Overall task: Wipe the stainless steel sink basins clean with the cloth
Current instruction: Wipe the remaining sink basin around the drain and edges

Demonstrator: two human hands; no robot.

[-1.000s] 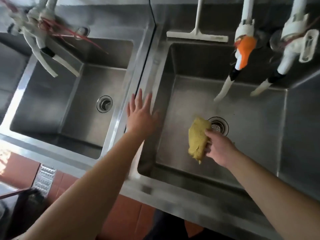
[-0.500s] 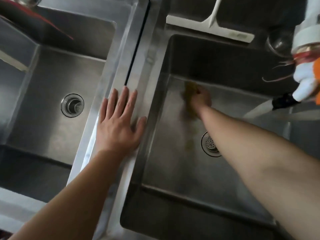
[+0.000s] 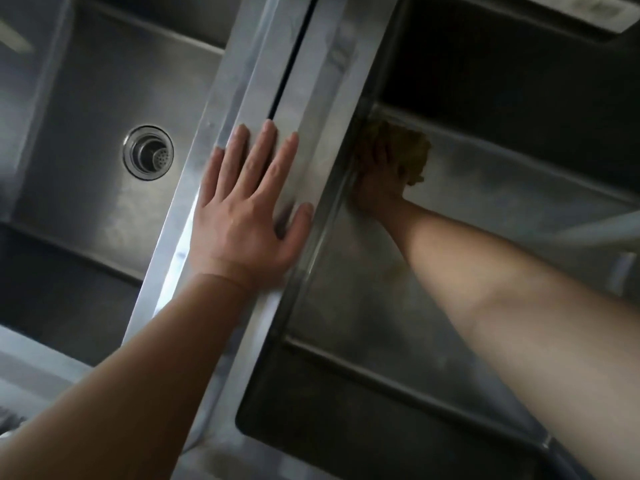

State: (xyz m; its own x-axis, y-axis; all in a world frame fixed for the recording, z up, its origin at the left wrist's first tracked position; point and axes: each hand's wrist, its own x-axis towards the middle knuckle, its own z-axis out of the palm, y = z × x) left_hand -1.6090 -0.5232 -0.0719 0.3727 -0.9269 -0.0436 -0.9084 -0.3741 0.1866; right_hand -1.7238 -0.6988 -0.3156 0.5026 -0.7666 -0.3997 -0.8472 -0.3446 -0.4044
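Two stainless steel basins lie side by side. In the right basin (image 3: pixel 485 202), my right hand (image 3: pixel 379 181) presses a yellow cloth (image 3: pixel 412 150) into the far left corner of the floor, where it meets the left wall. The cloth shows past my fingers and is in shadow. My left hand (image 3: pixel 247 209) lies flat, fingers spread, on the steel divider (image 3: pixel 311 81) between the basins and holds nothing. The left basin (image 3: pixel 86 168) shows its round drain (image 3: pixel 148 152).
A dark gap runs along the divider beyond my left fingertips. A white squeegee edge (image 3: pixel 585 12) sits at the top right behind the right basin. A pale blurred faucet spout (image 3: pixel 595 230) crosses the right edge above my right forearm.
My right hand has slid the cloth leftward into the basin's far left corner. The view has moved closer and lower; the right drain and faucets have left the frame. My left hand stays on the divider.
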